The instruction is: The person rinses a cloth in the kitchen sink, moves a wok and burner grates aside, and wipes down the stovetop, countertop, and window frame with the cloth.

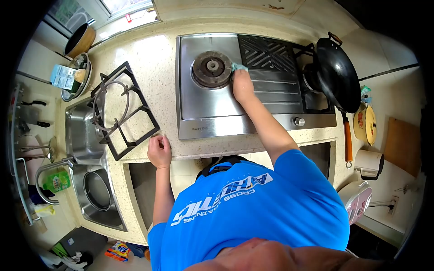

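- Bench (pixel 158 77): pale and speckled, it surrounds the stove (pixel 203 121), a steel two-burner unit.
- Black wok (pixel 337 74): tilted over the stove's right burner, its wooden handle reaching past the stove's front edge.
- Pan support (pixel 138 103): lifted off, lying on the bench left of the stove.
- Left burner (pixel 212 67): uncovered, on the stove's left half.
- Right hand (pixel 243 86): over the stove, fingers grasping the cloth.
- Left hand (pixel 160 151): at the bench's front edge, left of the stove, fingers loosely clenched.
- Pale blue cloth (pixel 239 67): on the stove, against the left burner's right side.
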The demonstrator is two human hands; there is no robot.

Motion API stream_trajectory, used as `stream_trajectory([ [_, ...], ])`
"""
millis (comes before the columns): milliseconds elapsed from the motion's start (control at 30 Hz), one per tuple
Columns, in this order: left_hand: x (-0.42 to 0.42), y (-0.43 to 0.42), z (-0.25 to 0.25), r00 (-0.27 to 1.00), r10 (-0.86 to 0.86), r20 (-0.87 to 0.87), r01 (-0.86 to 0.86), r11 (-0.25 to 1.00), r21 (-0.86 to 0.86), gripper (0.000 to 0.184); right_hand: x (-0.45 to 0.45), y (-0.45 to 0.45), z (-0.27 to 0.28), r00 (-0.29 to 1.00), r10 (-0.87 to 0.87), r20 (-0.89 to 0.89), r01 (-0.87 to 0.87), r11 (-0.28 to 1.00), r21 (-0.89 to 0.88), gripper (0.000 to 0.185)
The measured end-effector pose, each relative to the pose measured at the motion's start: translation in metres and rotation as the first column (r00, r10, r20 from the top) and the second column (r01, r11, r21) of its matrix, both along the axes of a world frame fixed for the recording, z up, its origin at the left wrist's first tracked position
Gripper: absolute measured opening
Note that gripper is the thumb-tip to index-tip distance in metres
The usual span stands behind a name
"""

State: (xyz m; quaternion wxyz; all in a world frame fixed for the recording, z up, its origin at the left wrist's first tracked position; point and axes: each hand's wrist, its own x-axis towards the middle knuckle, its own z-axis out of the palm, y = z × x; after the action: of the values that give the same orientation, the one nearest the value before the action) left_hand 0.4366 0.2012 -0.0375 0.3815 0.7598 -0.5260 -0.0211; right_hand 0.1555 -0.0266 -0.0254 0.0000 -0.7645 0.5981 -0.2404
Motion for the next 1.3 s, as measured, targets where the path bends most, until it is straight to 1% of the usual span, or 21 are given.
stream_trajectory([
  [67, 0.0, 0.0, -0.001, 1.0, 0.0, 0.002, 0.0, 1.0, -0.006, 0.013, -0.008, 0.028, 0.002, 0.992, 0.128, 0.0, -0.128, 0.991, 0.033, 0.014],
  [133, 0.002, 0.001, -0.001, 1.0, -0.004, 0.002, 0.004, 1.0, -0.005, 0.012, -0.013, 0.067, 0.011, 0.987, 0.162, -0.022, -0.159, 0.981, 0.112, 0.014],
  [233, 0.002, 0.0, -0.001, 1.0, -0.006, 0.022, 0.006, 1.0, -0.018, 0.013, -0.016, 0.109, 0.025, 0.974, 0.225, 0.021, -0.226, 0.961, 0.157, 0.016],
  [300, 0.002, 0.0, -0.001, 1.0, -0.012, 0.024, 0.012, 1.0, -0.009, 0.013, -0.016, 0.115, 0.032, 0.975, 0.198, 0.1, -0.214, 0.955, 0.204, 0.019],
  [333, 0.002, 0.0, 0.0, 1.0, -0.009, 0.024, 0.01, 1.0, -0.006, 0.013, -0.015, 0.109, 0.03, 0.975, 0.2, 0.101, -0.217, 0.954, 0.206, 0.019],
  [400, 0.001, 0.0, 0.003, 1.0, -0.01, -0.004, 0.01, 1.0, -0.001, 0.013, -0.013, 0.087, 0.021, 0.98, 0.158, 0.121, -0.173, 0.977, 0.128, 0.025],
  [500, 0.001, 0.001, 0.001, 1.0, -0.007, -0.01, 0.007, 1.0, 0.027, 0.01, -0.003, 0.031, -0.001, 0.99, 0.106, 0.099, -0.101, 0.994, -0.046, 0.021],
  [533, 0.002, 0.001, 0.001, 1.0, -0.01, -0.002, 0.01, 1.0, 0.03, 0.01, 0.0, 0.014, -0.002, 0.989, 0.102, 0.106, -0.098, 0.994, -0.044, 0.021],
  [600, 0.001, 0.001, 0.001, 1.0, -0.004, -0.006, 0.004, 0.999, 0.034, 0.01, 0.005, -0.008, -0.001, 0.999, -0.021, 0.044, 0.02, 1.0, 0.024, 0.018],
  [733, 0.001, 0.0, 0.0, 1.0, -0.002, 0.001, 0.002, 1.0, 0.011, 0.01, 0.001, -0.002, -0.002, 0.998, 0.004, 0.056, -0.003, 1.0, -0.004, 0.018],
  [800, 0.0, 0.0, 0.002, 1.0, 0.0, -0.027, 0.0, 1.0, -0.006, 0.013, -0.004, 0.031, 0.009, 0.993, 0.113, -0.03, -0.11, 0.991, 0.075, 0.016],
  [867, 0.001, 0.001, 0.001, 1.0, 0.0, -0.016, 0.0, 1.0, -0.01, 0.013, -0.006, 0.071, 0.019, 0.985, 0.17, -0.014, -0.165, 0.969, 0.185, 0.016],
  [933, 0.002, 0.0, 0.0, 1.0, 0.003, -0.004, -0.003, 1.0, -0.012, 0.014, -0.006, 0.105, 0.017, 0.961, 0.272, -0.048, -0.261, 0.951, 0.164, 0.016],
  [967, 0.003, 0.0, -0.001, 1.0, 0.001, 0.0, -0.001, 1.0, -0.01, 0.014, -0.004, 0.111, 0.021, 0.959, 0.28, -0.052, -0.268, 0.949, 0.168, 0.016],
  [1033, 0.003, 0.0, -0.001, 1.0, -0.005, 0.006, 0.005, 1.0, -0.005, 0.014, 0.001, 0.117, 0.03, 0.967, 0.245, 0.068, -0.254, 0.944, 0.212, 0.019],
  [1067, 0.002, 0.0, 0.001, 1.0, -0.005, 0.0, 0.005, 1.0, -0.002, 0.014, 0.002, 0.111, 0.027, 0.968, 0.241, 0.07, -0.25, 0.944, 0.216, 0.019],
  [1133, 0.002, -0.001, 0.002, 1.0, -0.016, 0.001, 0.016, 1.0, 0.005, 0.013, 0.004, 0.085, 0.018, 0.974, 0.199, 0.104, -0.213, 0.966, 0.144, 0.02],
  [1167, 0.002, 0.0, 0.001, 1.0, -0.012, 0.009, 0.012, 1.0, 0.005, 0.013, 0.007, 0.071, 0.011, 0.983, 0.149, 0.104, -0.16, 0.981, 0.105, 0.021],
  [1200, 0.003, -0.001, 0.001, 1.0, -0.008, 0.017, 0.008, 1.0, 0.005, 0.013, 0.012, 0.054, 0.009, 0.984, 0.142, 0.111, -0.154, 0.983, 0.104, 0.021],
  [1267, 0.002, -0.001, 0.0, 1.0, -0.013, 0.013, 0.013, 1.0, -0.004, 0.012, 0.017, 0.029, 0.006, 1.0, 0.026, -0.004, -0.025, 0.997, 0.078, 0.02],
  [1300, 0.002, -0.001, 0.0, 1.0, -0.013, 0.0, 0.013, 1.0, -0.013, 0.012, 0.018, 0.026, 0.002, 1.0, 0.011, 0.001, -0.011, 0.997, 0.08, 0.02],
])
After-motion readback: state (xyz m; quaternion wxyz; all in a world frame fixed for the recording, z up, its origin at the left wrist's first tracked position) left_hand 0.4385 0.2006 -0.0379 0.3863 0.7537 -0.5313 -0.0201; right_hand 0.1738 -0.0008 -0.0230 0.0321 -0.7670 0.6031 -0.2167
